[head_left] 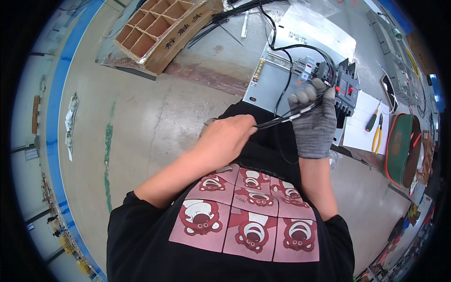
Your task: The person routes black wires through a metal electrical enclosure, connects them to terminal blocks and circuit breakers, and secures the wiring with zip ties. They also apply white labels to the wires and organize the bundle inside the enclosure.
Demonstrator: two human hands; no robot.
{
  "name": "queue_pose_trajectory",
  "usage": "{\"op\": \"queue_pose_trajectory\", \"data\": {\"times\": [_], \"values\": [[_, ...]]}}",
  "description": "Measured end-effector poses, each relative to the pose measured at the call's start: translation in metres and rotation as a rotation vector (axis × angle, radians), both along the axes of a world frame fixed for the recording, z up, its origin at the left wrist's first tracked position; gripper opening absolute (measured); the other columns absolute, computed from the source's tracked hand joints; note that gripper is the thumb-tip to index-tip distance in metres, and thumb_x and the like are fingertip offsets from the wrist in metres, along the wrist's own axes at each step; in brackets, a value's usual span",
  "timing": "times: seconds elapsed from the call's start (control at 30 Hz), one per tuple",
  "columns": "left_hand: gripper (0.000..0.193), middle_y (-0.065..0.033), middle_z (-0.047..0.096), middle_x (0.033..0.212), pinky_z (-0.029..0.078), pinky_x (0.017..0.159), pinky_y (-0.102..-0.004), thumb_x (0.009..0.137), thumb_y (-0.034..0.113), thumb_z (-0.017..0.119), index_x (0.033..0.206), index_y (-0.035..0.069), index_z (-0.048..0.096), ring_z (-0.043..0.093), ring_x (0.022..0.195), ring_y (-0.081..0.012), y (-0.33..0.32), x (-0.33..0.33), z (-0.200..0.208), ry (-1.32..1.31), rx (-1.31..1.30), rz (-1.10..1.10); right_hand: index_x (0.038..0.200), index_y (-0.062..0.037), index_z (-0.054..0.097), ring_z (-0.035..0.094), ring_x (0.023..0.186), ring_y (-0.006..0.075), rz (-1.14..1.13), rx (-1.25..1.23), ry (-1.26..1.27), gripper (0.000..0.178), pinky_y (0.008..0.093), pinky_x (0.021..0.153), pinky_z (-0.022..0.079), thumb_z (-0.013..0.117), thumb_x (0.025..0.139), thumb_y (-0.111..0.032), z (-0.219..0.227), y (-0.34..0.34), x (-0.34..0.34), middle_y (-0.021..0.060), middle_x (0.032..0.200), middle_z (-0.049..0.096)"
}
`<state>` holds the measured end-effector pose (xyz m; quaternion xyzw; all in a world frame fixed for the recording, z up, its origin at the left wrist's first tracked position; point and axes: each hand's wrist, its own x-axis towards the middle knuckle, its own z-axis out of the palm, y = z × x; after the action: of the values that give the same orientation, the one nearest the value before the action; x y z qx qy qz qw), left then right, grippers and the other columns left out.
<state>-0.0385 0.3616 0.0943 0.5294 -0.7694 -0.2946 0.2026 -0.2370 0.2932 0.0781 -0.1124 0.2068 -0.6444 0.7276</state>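
A bundle of black wires (277, 121) stretches between my two hands. My bare left hand (230, 137) is closed round its left end, in front of my body. Wearing a grey knit glove, my right hand (315, 115) grips the same bundle close to the breakers. Beyond that hand stands a dark grey circuit breaker (348, 89) with red switches. A smaller white breaker (307, 68) sits to its left. Both are on a grey metal mounting plate (270, 87), with a brass terminal strip (258, 72) at its left side. A loop of black cable (287, 48) runs over the plate.
A divided cardboard box (157, 35) rests at the table's far left corner. Right of the plate lie a green screwdriver (372, 121), yellow-handled pliers (377, 136), a phone (389, 91) and a green pouch (403, 150). Black cable ties (221, 23) lie at the back.
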Motion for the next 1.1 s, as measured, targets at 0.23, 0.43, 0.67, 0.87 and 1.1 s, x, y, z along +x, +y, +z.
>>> {"op": "queue_pose_trajectory", "data": {"times": [0.23, 0.43, 0.67, 0.87, 1.1], "values": [[0.01, -0.013, 0.06, 0.079, 0.047, 0.058, -0.0326, 0.088, 0.003, 0.061, 0.095, 0.001, 0.054, 0.062, 0.065, -0.0268, 0.005, -0.016, 0.008, 0.3, 0.016, 0.143, 0.111, -0.0021, 0.065, 0.054, 0.07, 0.0067, 0.548, 0.006, 0.717, 0.025, 0.0208, 0.062, 0.044, 0.066, 0.09, -0.015, -0.012, 0.061, 0.008, 0.0005, 0.081, 0.063], [0.012, -0.0135, 0.059, 0.076, 0.047, 0.057, -0.033, 0.086, 0.002, 0.062, 0.095, 0.001, 0.054, 0.062, 0.063, -0.0285, 0.015, 0.002, 0.004, 0.216, -0.106, 0.055, 0.103, -0.0026, 0.068, 0.054, 0.068, 0.006, 0.34, 0.029, 0.628, 0.02, 0.0204, 0.064, 0.042, 0.065, 0.09, -0.017, -0.01, 0.056, 0.004, -0.0011, 0.074, 0.061], [0.013, -0.0119, 0.063, 0.077, 0.048, 0.061, -0.0407, 0.087, 0.01, 0.061, 0.093, 0.006, 0.05, 0.063, 0.072, -0.0334, 0.033, 0.047, 0.001, 0.112, 0.051, -0.048, 0.129, -0.0028, 0.05, 0.054, 0.119, 0.0352, 0.44, -0.05, 0.059, 0.052, 0.0453, 0.102, 0.044, 0.069, 0.083, -0.018, -0.01, 0.023, -0.021, 0.0204, 0.13, 0.053], [0.014, -0.0112, 0.063, 0.074, 0.047, 0.06, -0.0423, 0.086, 0.013, 0.061, 0.095, 0.01, 0.051, 0.064, 0.072, -0.0335, 0.024, 0.081, -0.003, -0.012, 0.26, -0.181, 0.127, 0.0018, 0.048, 0.066, 0.083, 0.0213, 0.451, 0.025, 0.459, 0.043, 0.0339, 0.075, 0.056, 0.05, 0.097, -0.03, -0.001, -0.063, -0.027, 0.0143, 0.101, 0.065], [0.029, -0.0151, 0.057, 0.112, 0.044, 0.093, -0.0381, 0.092, 0.014, 0.054, 0.118, 0.001, 0.053, 0.057, 0.108, -0.0283, -0.075, 0.05, -0.037, 0.298, 0.137, -0.298, 0.121, 0.0015, 0.051, 0.047, 0.044, 0.0086, 0.479, 0.007, 1.141, 0.028, 0.0207, 0.037, 0.036, 0.046, 0.098, -0.014, -0.017, -0.126, -0.012, 0.0039, 0.067, 0.056]]}}
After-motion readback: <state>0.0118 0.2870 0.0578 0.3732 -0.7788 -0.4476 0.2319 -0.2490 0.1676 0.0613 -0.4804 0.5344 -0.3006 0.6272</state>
